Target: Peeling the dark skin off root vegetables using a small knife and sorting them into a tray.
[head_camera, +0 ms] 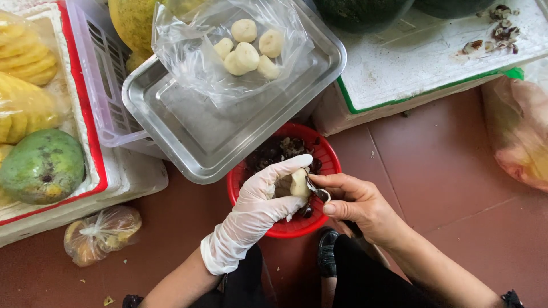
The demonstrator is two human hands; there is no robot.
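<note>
Peeling a pale fruit over a red basket on the floor.

The gloved left hand (260, 199) grips a pale peeled fruit (299, 183); the bare right hand (357, 204) is closed on a small peeler (317, 192) touching it, above a red basket (328, 157) of dark peelings. Behind, a clear plastic bag (228, 51) of peeled fruits lies in a steel tray (194, 131). At left, a red-edged foam box (97, 165) holds a green mango (43, 165) and wrapped pineapple (23, 85).
</note>
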